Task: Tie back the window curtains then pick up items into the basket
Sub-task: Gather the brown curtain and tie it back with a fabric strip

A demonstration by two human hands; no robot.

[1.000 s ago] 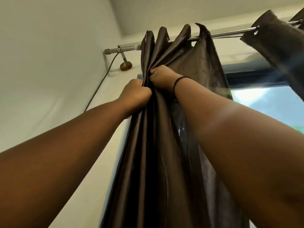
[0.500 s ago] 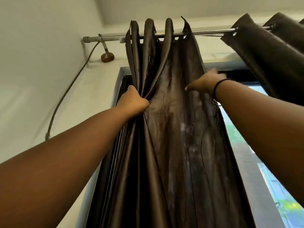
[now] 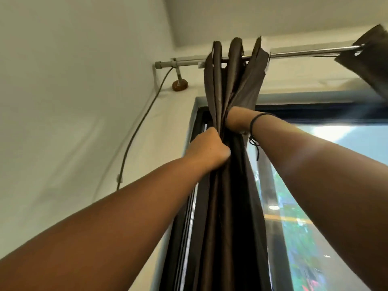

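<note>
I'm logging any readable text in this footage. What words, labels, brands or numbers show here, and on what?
None can be read.
The dark curtain, gripped by the left hand and right hand, shows no print.
The curtain rod and the wall bracket bear no legible marking.
The scene through the window is too blurred to tell.

Two curtains are counted: one gathered curtain (image 3: 228, 185) and a second curtain (image 3: 373, 59). One rod (image 3: 304, 53), one cable (image 3: 136, 131) and two hands are seen.
</note>
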